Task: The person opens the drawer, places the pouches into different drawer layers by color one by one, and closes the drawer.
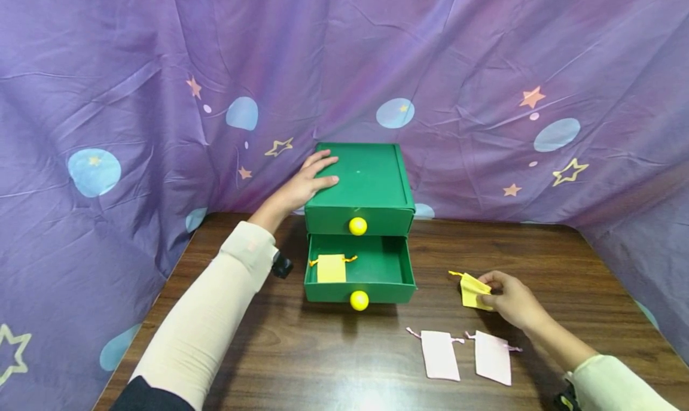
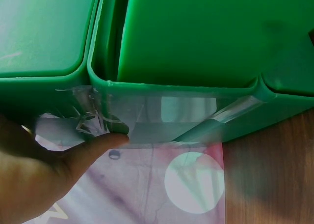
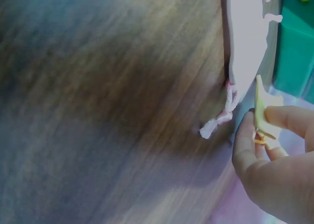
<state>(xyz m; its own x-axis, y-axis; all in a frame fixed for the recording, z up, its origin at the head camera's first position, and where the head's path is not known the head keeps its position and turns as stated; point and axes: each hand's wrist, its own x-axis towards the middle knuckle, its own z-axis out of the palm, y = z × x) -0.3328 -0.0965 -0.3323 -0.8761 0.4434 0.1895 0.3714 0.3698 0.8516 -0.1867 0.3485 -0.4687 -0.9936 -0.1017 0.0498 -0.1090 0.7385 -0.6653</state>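
Note:
A green drawer cabinet (image 1: 357,174) stands at the back middle of the table, its lower drawer (image 1: 377,267) pulled out. Inside that drawer, on the left, lies a yellow drawstring pouch (image 1: 331,269). My left hand (image 1: 309,180) rests on the cabinet's upper left edge with the fingers extended; in the left wrist view the thumb (image 2: 105,141) lies along the cabinet's side. To the right of the cabinet my right hand (image 1: 511,300) pinches a second yellow drawstring pouch (image 1: 473,291) between thumb and fingers, also visible edge-on in the right wrist view.
Two pale pink drawstring pouches (image 1: 440,355) lie on the wooden table (image 1: 301,351), in front of the right hand. Yellow round knobs (image 1: 357,226) stick out from the drawer fronts. A purple star-patterned curtain (image 1: 457,52) hangs behind and beside the table.

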